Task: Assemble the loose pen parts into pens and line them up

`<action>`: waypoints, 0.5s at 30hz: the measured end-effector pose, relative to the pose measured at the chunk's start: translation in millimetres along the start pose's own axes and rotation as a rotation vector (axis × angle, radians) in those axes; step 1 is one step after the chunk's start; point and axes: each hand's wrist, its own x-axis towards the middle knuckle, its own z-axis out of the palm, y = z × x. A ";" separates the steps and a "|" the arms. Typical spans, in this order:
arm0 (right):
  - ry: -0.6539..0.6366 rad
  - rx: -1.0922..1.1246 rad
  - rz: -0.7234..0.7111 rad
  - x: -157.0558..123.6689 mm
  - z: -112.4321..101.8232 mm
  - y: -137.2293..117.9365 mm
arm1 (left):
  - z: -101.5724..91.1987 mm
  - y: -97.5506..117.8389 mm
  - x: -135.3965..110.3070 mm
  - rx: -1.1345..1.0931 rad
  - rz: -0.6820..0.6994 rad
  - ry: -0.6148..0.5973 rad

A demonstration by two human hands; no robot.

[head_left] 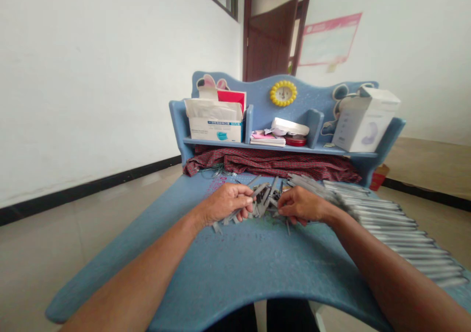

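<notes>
Pinching grey strip (260, 189) between thumb and fingers, left hand (228, 202), strip tilted over pile (263, 207). Pile sits on desk (243, 268) between both hands, likely for easy reach. Right hand (302, 204) at pile's edge, fingertips together; can't tell on what. Strip thin, flat, dull; pile jumbled. Long pieces (401, 238) rowed rightward, probably for order. Cloth (272, 163) bunched behind.

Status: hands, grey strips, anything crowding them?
Left hand pinching a grey strip; right hand at work height, hold unclear. Pile of loose strips between hands. Close by: row of long grey pieces right, checked cloth behind.
</notes>
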 end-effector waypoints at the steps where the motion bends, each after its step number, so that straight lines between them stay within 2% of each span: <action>1: -0.021 -0.049 0.002 0.2 1.4 0.8 | 0.0 0.4 -0.2 -0.012 -0.001 -0.004; 3: -0.002 -0.188 0.005 1.3 2.4 0.9 | 0.0 0.9 0.0 -0.033 -0.004 -0.017; 8: 0.206 -0.657 0.017 1.7 -14.0 0.5 | 0.1 1.7 2.2 -0.118 0.023 0.009; 11: 0.206 -0.750 0.027 0.9 -20.1 2.2 | -0.1 3.3 2.6 -0.178 0.023 0.053; 15: 0.194 -0.840 0.033 3.0 -8.6 2.7 | -1.6 4.2 2.6 -0.212 0.028 0.084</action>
